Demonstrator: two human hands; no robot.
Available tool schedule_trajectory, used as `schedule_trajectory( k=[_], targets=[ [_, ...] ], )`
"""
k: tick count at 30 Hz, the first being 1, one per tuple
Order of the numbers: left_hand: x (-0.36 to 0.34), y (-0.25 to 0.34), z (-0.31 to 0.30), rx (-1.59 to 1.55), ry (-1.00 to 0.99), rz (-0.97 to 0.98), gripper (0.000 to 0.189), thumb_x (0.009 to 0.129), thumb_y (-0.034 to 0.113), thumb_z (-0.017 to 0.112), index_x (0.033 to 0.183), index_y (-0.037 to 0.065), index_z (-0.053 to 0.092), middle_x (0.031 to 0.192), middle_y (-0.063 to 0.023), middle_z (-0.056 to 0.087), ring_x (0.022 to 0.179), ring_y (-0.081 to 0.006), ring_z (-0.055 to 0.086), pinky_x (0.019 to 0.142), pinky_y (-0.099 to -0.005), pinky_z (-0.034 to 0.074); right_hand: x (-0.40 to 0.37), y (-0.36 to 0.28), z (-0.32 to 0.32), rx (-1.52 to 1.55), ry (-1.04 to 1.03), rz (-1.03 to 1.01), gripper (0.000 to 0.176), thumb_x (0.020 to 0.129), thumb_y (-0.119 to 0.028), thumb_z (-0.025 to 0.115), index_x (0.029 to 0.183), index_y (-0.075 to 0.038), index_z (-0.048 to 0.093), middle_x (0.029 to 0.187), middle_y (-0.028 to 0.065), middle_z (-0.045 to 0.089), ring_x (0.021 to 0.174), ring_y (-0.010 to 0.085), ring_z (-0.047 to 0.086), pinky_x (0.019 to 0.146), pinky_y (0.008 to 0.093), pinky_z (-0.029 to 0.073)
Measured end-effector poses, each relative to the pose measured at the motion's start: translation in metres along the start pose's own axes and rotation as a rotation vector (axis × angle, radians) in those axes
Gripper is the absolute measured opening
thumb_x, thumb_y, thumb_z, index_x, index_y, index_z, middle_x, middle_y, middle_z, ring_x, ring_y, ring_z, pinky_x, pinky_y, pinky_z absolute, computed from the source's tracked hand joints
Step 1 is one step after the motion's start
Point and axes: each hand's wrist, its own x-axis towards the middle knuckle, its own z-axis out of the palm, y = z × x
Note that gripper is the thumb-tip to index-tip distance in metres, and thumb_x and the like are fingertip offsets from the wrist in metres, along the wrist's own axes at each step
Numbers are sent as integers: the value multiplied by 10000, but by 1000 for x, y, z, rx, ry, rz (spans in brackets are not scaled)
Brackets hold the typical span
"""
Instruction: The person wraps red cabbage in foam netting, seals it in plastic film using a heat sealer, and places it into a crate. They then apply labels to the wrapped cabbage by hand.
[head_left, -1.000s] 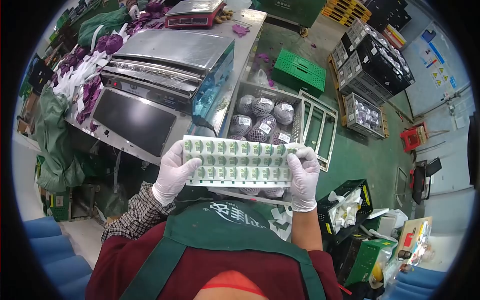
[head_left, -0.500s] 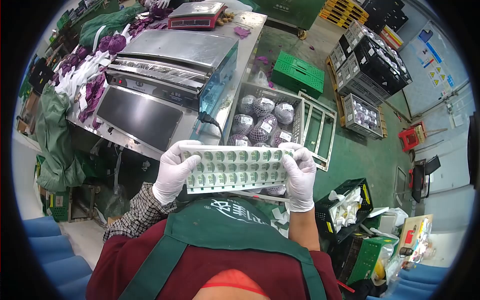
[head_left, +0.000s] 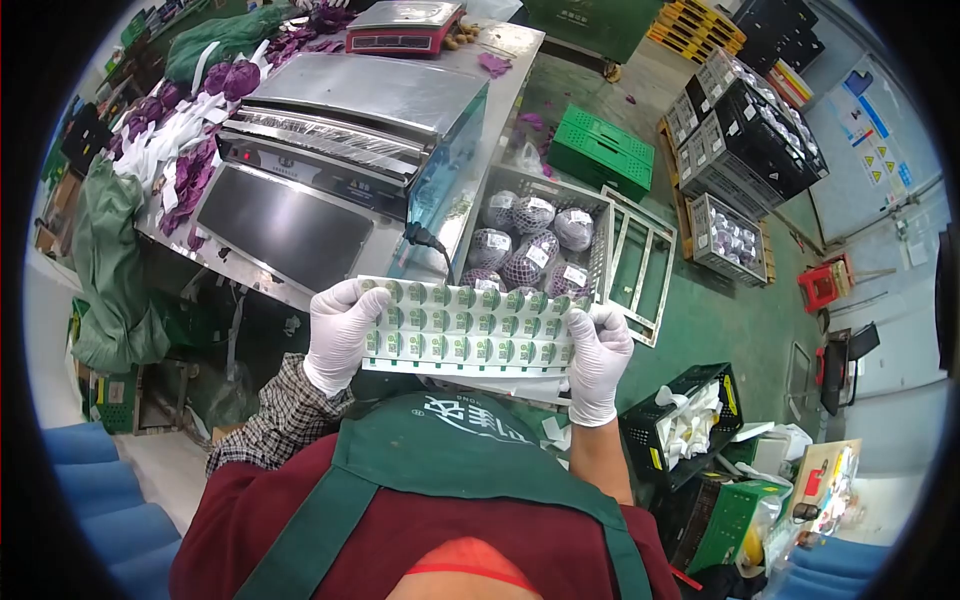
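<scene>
A white sheet of green-and-white stickers (head_left: 465, 325) is stretched out in front of my apron, its rows of round labels facing up. My left hand (head_left: 342, 335), in a white glove, pinches its left end with the thumb on top. At the other end my right hand (head_left: 600, 362), also gloved, grips the right edge between thumb and fingers. Just beyond the sheet stands a grey crate (head_left: 603, 240) of net-wrapped purple cabbages (head_left: 530, 258) with white labels. The sheet hides the crate's near part.
A wrapping machine (head_left: 330, 165) with a dark plate stands on the metal table (head_left: 515, 50), beside loose purple leaves and a red scale (head_left: 400, 38). A green crate (head_left: 600, 150), a white frame (head_left: 655, 265) and a black crate of paper scraps (head_left: 690, 425) are to the right.
The sheet's left end and my left hand have moved slightly left and up, so the sheet looks flatter and more spread. Both hands keep their hold.
</scene>
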Motion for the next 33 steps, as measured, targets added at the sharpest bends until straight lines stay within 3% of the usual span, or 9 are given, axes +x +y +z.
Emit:
schedule_trajectory(
  k=[4, 8, 11, 17, 23, 26, 28, 30, 33],
  targets=[
    [3, 9, 0, 44, -18, -11, 139, 828, 62, 622, 923, -38, 628, 849, -103, 660, 727, -127, 628, 659, -253, 527, 15, -24, -7, -120, -139, 32, 148, 782, -35, 673, 889, -26, 571, 783, -10, 561, 662, 52, 502, 648, 184, 433],
    [7, 15, 0, 72, -60, -22, 130, 824, 52, 622, 915, -40, 633, 844, -108, 662, 737, -134, 636, 662, -252, 531, 39, -67, -5, -709, -417, -461, 355, 732, -3, 656, 1075, -28, 565, 888, 58, 563, 781, 160, 547, 723, 293, 463],
    [11, 17, 3, 112, -94, -25, 132, 822, 49, 621, 919, -41, 636, 843, -111, 663, 728, -130, 633, 657, -248, 528, 55, -83, 3, -976, -786, -601, 393, 707, 4, 626, 1091, -41, 561, 880, 90, 569, 769, 231, 560, 722, 328, 464],
    [20, 15, 13, 158, -98, -34, 123, 822, 38, 615, 912, -41, 641, 834, -105, 665, 717, -121, 628, 651, -240, 521, 65, -93, 11, -1345, -901, -585, 228, 723, -84, 639, 950, -99, 623, 819, 67, 593, 725, 271, 577, 629, 355, 457],
    [38, 2, 28, 236, -18, -128, 124, 831, 50, 600, 903, -45, 636, 823, -88, 662, 707, -115, 625, 640, -233, 513, 79, -75, -9, -1327, -1008, -591, 326, 611, -71, 646, 931, -81, 586, 788, 64, 544, 701, 248, 548, 634, 340, 444],
    [49, -10, 27, 299, 70, -187, 153, 844, 77, 586, 924, -49, 621, 825, -82, 658, 696, -118, 623, 634, -235, 508, 86, -76, -21, -803, -835, -588, 78, 723, -8, 613, 771, -66, 594, 767, 83, 582, 636, 232, 559, 556, 325, 442],
    [53, -7, 32, 232, 121, -230, 157, 847, 58, 573, 945, -54, 622, 836, -74, 655, 698, -100, 612, 635, -219, 495, 104, -60, -48, -348, -406, -213, 69, 800, 19, 543, 765, -33, 572, 695, 17, 550, 560, 82, 498, 483, 197, 383],
    [56, -2, 22, 303, 173, -181, 179, 847, 74, 562, 947, -67, 610, 851, -100, 649, 730, -125, 616, 676, -242, 495, 159, -18, -94, -449, -25, 108, 55, 852, -75, 561, 821, -30, 562, 680, -32, 519, 527, 18, 437, 460, 169, 356],
    [55, 21, -9, 404, 291, -74, 213, 868, 116, 481, 927, -77, 549, 881, -139, 629, 762, -171, 617, 713, -291, 505, 228, 94, -180, -419, 61, 333, 82, 832, -135, 615, 798, -71, 576, 615, -62, 499, 436, 3, 371, 399, 165, 324]
  ],
)
